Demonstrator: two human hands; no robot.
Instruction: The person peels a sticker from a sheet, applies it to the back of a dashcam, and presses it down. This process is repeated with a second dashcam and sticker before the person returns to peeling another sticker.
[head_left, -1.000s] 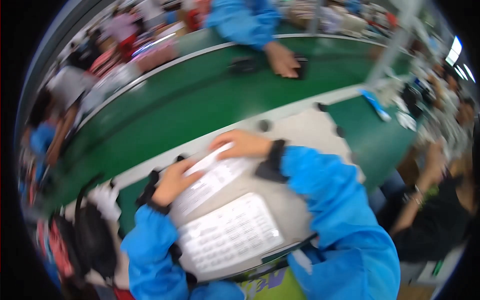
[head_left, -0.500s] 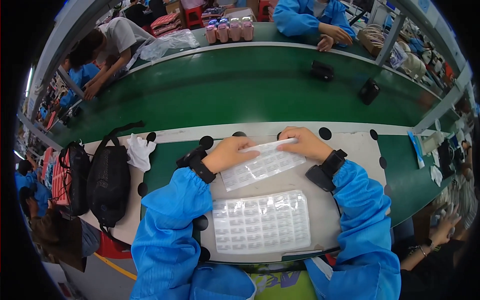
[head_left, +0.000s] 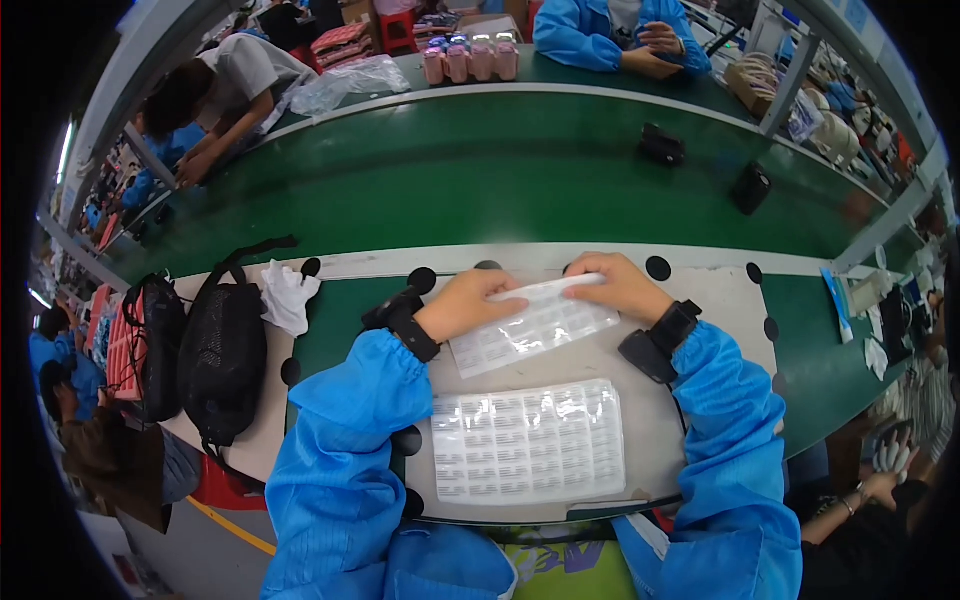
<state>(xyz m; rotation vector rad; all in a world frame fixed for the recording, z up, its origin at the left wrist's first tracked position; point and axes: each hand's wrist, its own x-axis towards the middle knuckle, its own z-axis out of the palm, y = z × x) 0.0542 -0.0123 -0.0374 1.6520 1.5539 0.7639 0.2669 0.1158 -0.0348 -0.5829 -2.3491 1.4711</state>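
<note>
A white sheet of printed labels is held at a slant in front of me over the work board. My left hand pinches it by its upper left part, thumb lying along the top edge. My right hand grips the upper right part the same way, fingers curled behind the sheet. Just below, nearer to me, a flat stack of similar glossy label sheets rests on the board. Both wrists wear black strapped devices, and blue sleeves cover my forearms.
The pale board has black round dots along its edges. At left lie a black mesh bag and a crumpled white tissue. Beyond runs a green belt with two black objects. Pink bottles and co-workers are across it.
Both hands still hold the label sheet, its upper part tipped slightly. The view has shifted a little. Across the belt, the co-worker in blue has brought both hands closer to the body.
</note>
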